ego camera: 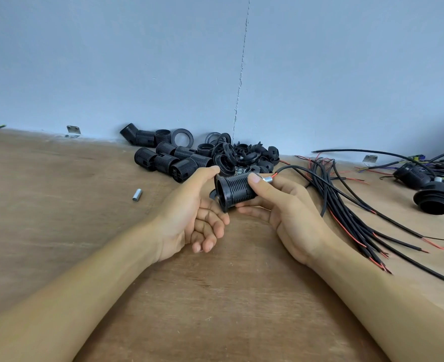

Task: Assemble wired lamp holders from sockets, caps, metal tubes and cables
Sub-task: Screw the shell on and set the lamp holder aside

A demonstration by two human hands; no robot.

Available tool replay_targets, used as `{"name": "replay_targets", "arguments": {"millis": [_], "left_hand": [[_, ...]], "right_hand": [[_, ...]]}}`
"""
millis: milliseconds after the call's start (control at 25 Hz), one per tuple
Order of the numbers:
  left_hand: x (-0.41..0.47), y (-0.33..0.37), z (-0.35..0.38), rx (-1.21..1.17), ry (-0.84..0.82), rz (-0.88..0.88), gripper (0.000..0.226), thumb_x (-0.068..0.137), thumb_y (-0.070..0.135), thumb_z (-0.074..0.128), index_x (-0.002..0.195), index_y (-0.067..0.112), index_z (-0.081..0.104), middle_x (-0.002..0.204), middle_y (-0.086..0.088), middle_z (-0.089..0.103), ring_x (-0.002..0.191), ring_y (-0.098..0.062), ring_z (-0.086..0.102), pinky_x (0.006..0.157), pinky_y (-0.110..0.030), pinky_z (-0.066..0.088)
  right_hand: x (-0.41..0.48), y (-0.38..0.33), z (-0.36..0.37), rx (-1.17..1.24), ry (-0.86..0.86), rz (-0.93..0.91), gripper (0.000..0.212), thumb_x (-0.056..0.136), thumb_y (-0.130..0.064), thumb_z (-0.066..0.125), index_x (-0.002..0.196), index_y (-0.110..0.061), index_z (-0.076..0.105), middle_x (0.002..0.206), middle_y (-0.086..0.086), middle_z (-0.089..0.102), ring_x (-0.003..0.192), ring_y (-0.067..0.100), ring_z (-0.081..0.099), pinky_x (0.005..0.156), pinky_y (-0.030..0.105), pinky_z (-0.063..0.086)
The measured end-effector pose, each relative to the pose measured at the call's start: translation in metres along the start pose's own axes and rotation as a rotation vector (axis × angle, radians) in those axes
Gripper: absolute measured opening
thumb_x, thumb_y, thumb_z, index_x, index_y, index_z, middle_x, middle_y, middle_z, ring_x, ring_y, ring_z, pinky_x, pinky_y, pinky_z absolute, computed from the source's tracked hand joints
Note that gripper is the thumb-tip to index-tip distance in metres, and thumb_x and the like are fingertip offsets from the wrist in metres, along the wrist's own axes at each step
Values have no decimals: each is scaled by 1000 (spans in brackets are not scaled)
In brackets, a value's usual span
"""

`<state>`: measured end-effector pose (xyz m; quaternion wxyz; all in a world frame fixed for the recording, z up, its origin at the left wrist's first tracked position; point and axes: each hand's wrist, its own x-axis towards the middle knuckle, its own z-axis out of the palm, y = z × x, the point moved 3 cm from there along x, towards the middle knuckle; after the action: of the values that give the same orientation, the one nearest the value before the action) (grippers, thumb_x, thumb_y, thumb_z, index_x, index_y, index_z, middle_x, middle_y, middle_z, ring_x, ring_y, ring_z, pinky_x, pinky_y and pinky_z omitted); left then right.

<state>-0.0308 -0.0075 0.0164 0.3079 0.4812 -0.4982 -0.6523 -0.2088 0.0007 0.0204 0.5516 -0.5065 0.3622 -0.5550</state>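
A black threaded lamp socket (235, 190) lies sideways above the wooden table, its open mouth facing left. My right hand (281, 207) grips its rear end between thumb and fingers. A short metal tube (268, 178) sticks out of that end, and a black cable (294, 167) with a red wire runs out of it to the right. My left hand (197, 212) is palm up, its thumb tip touching the socket's front rim and its fingers loosely curled below.
A pile of black sockets, caps and rings (202, 155) lies against the wall. A loose metal tube (137, 194) sits to the left. A bundle of black cables (359, 212) spreads on the right, with wired holders (435, 197) at the far right.
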Motion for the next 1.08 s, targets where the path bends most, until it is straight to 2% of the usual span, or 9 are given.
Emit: {"name": "replay_targets", "arguments": {"millis": [200, 360, 440, 520, 560, 640, 760, 920, 1080], "left_hand": [[2, -2, 0, 30, 0, 4, 86, 86, 82, 42, 62, 5, 72, 57, -15, 61, 33, -21, 53, 29, -20, 34], [3, -3, 0, -2, 10, 57, 82, 82, 78, 57, 89, -2, 71, 75, -22, 73, 45, -25, 63, 35, -24, 45], [2, -2, 0, -33, 25, 150, 68, 78, 67, 73, 103, 3, 73, 91, -20, 77, 53, -27, 67, 43, -27, 51], [0, 0, -3, 9, 82, 310, 47, 72, 46, 88, 107, 17, 76, 104, -7, 78, 64, -27, 72, 53, -29, 57], [-2, 0, -4, 77, 126, 392, 44, 69, 35, 92, 108, 23, 75, 106, -1, 78, 70, -27, 74, 59, -29, 59], [-4, 1, -2, 150, 155, 498, 47, 68, 24, 92, 110, 32, 72, 110, 7, 77, 82, -25, 76, 74, -30, 62], [-3, -1, 4, 121, 114, 519, 55, 71, 22, 85, 121, 35, 69, 115, 8, 77, 99, -21, 76, 91, -37, 59], [-3, -1, 2, 180, 153, 544, 70, 68, 23, 85, 131, 42, 63, 114, 15, 75, 97, -10, 75, 85, -21, 54], [-4, -1, 1, 226, 242, 572, 73, 64, 27, 86, 131, 45, 63, 111, 13, 73, 91, -6, 73, 85, -22, 56]], "right_hand": [[0, 0, -1, 4, 15, 4, 51, 85, -35, 74, 115, 5, 65, 107, 17, 75, 85, 21, 73, 78, 29, 58], [0, 0, -2, -23, 38, 22, 51, 85, -37, 75, 111, 6, 67, 104, 17, 75, 83, 22, 71, 75, 28, 58], [1, 0, -2, -35, 57, 32, 46, 84, -36, 74, 108, 3, 69, 102, 17, 75, 80, 22, 71, 74, 28, 58], [1, 0, -2, -33, 83, 49, 41, 82, -36, 74, 103, -1, 71, 100, 16, 76, 78, 22, 71, 72, 28, 59], [2, 0, -3, -25, 97, 62, 38, 82, -36, 73, 100, -3, 72, 100, 16, 76, 78, 22, 71, 71, 28, 59], [2, 0, -4, -11, 107, 82, 36, 84, -38, 71, 98, -4, 74, 100, 18, 76, 78, 23, 72, 69, 28, 59], [1, -2, -3, 10, 96, 83, 37, 84, -38, 71, 99, -5, 75, 101, 18, 76, 79, 22, 72, 70, 27, 59], [1, -2, -4, 35, 124, 82, 34, 84, -37, 72, 96, -5, 75, 95, 17, 76, 77, 22, 73, 68, 27, 59], [1, -2, -5, 53, 150, 76, 39, 82, -39, 73, 97, -3, 72, 88, 15, 76, 76, 23, 74, 67, 26, 59]]}}
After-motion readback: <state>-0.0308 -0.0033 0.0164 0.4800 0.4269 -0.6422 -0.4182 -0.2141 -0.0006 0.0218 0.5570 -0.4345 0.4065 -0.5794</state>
